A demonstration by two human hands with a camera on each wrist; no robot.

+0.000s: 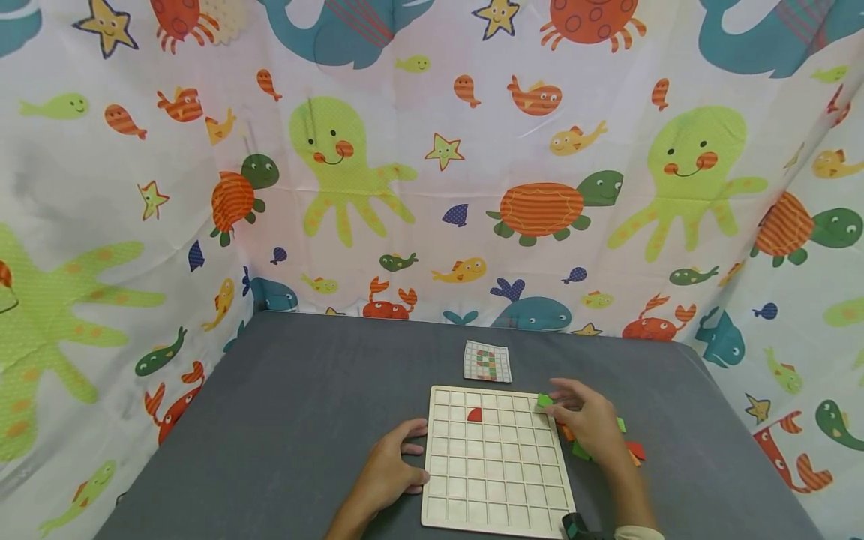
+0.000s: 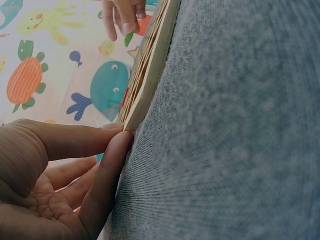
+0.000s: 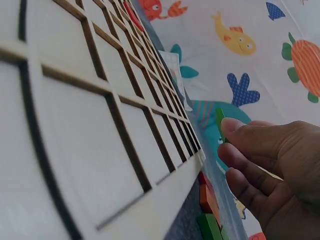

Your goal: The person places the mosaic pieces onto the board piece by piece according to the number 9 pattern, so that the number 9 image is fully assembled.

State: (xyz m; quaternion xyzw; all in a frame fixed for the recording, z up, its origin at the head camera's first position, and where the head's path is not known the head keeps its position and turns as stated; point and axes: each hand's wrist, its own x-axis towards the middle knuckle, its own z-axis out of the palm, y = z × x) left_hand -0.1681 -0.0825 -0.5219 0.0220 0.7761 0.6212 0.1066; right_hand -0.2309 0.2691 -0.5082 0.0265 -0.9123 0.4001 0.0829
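A square wooden grid board (image 1: pixel 499 461) lies on the dark cloth, with one red quarter-round tile (image 1: pixel 475 415) in a cell of its upper part. At the board's left edge is my left hand (image 1: pixel 390 466); in the left wrist view its thumb and a finger (image 2: pixel 75 140) grip the rim. My right hand (image 1: pixel 589 420) pinches a small green tile (image 1: pixel 544 401) between thumb and fingertips, near the board's upper right corner. In the right wrist view this green tile (image 3: pixel 220 122) is held on edge, apart from the board.
Several loose red, orange and green tiles (image 1: pixel 634 450) lie right of the board, partly hidden by my right hand and forearm. Beyond the board lies a small pattern card (image 1: pixel 487 361) with a coloured grid. A sea-animal curtain (image 1: pixel 432 187) stands behind the table.
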